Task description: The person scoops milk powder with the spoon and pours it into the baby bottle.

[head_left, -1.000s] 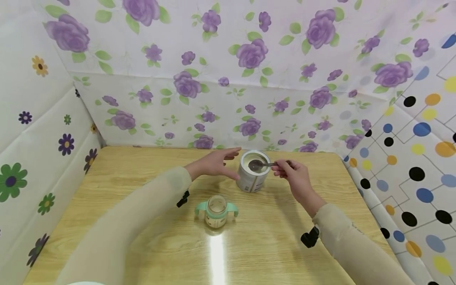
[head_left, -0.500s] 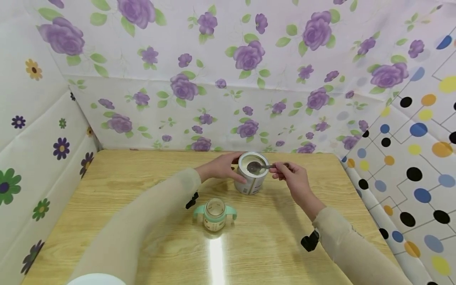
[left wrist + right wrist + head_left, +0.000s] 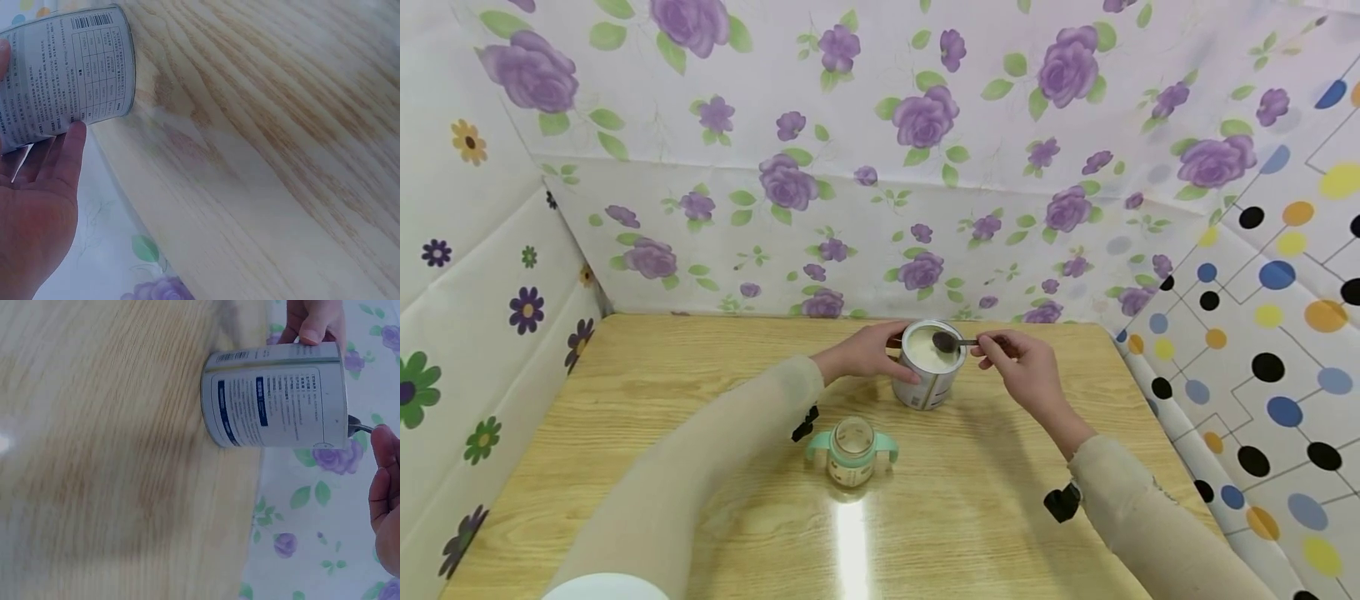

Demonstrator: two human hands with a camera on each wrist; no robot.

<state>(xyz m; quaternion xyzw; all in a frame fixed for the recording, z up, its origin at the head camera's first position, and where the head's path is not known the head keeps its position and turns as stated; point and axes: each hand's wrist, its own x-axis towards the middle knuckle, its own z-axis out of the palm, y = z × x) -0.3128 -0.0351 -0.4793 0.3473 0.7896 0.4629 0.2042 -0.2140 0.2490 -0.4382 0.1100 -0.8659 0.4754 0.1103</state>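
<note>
A milk powder can (image 3: 919, 388) with a silver rim stands open near the table's back edge, pale powder inside it. My left hand (image 3: 867, 352) holds the can from its left side, thumb in front. Printed text covers the can (image 3: 94, 69) in the left wrist view, where the left hand (image 3: 39, 215) lies against its wall. My right hand (image 3: 1028, 371) pinches the handle of a metal spoon (image 3: 945, 342), its bowl at the can's mouth. In the right wrist view most of the spoon's bowl is hidden behind the rim.
A baby bottle (image 3: 852, 472) with mint-green handles stands without a lid in front of the can. Wooden table (image 3: 970, 517) surrounds both. A flowered cloth wall (image 3: 865, 233) rises right behind the table, and a dotted cloth wall (image 3: 1270, 333) closes the right side.
My left hand has moved right and taken hold of the can. The spoon's bowl has shifted back and right towards the rim, showing more of the powder. The bottle stays put.
</note>
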